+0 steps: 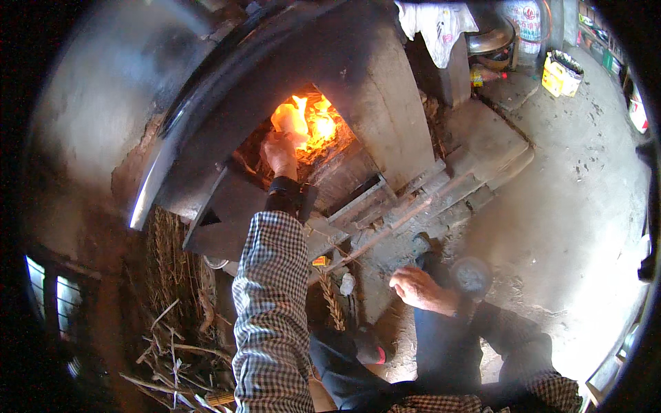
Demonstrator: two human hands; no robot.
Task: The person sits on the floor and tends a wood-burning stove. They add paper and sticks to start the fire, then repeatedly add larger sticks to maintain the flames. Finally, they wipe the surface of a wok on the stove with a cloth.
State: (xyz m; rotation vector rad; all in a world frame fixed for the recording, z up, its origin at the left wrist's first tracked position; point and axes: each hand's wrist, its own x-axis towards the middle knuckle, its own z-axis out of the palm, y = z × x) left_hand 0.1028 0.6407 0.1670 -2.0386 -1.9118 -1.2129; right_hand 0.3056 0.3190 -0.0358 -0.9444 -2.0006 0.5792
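My left hand (279, 155) reaches through the opening of a stove (395, 111), its fingers closed at the near edge of a burning sheet (290, 120), perhaps paper. Bright flames (323, 126) rise just beyond it over the fuel bed. Left of my wrist, a dark metal stove door (230, 211) hangs open. My right hand (421, 289) rests by my knee with its fingers curled down; the palm side is hidden. On the ledge below the opening lies a small yellow and red matchbox (320, 261).
Dry sticks (175, 356) and brushwood (173, 258) are heaped at lower left. A long rod (408, 214) slants along the stove's base. Farther right are a yellow and white plastic container (562, 75), a plastic bottle (485, 76) and a gas cylinder (524, 26).
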